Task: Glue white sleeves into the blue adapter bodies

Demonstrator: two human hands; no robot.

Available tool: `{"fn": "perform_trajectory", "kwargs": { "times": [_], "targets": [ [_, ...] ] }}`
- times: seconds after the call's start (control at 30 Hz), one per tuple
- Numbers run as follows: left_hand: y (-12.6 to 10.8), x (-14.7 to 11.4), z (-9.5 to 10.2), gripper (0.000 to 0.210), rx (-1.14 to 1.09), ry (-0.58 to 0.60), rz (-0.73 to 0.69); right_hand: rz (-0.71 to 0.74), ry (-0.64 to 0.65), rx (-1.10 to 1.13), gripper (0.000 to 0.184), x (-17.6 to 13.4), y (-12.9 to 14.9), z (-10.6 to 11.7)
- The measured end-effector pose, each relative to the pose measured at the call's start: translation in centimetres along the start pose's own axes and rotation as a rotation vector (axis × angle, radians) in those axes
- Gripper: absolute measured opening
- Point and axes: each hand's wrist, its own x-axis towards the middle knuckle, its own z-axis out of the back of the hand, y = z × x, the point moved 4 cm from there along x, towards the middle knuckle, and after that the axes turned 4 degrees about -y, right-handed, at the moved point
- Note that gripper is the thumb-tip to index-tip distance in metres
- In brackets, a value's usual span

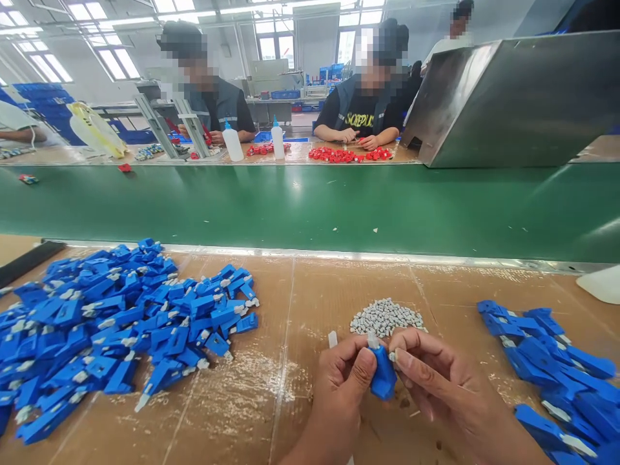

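Observation:
My left hand is closed on a blue plastic part, gripping it between thumb and fingers. A whitish tip sticks up from the part's upper end. Against the part's right side, my right hand is pinched, with a small grey piece at the thumb tip, mostly hidden by the fingers. Just beyond both hands lies a pile of small grey pieces on the brown tabletop.
A big heap of blue parts with whitish tips covers the left; a smaller group of blue parts lies right. Beyond runs a green conveyor belt. Two people sit across it near red parts, white bottles and a metal hood.

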Motion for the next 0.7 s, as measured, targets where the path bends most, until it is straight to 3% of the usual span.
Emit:
{"fn": "perform_trajectory", "kwargs": {
  "times": [0.2,0.37,0.7],
  "targets": [
    [0.5,-0.1,-0.1,0.049,-0.003,-0.027,-0.015,0.082,0.040,-0.053,0.046,0.4,-1.2,0.5],
    [-0.2,-0.3,-0.2,0.050,0.033,-0.067,-0.031,0.093,-0.061,-0.124,0.046,0.0,-1.0,0.3],
    [-1.2,-1.1,0.3,0.050,0.401,-0.213,-0.199,0.155,-0.191,-0.304,0.051,-1.2,-1.0,-1.2]
  ]
}}
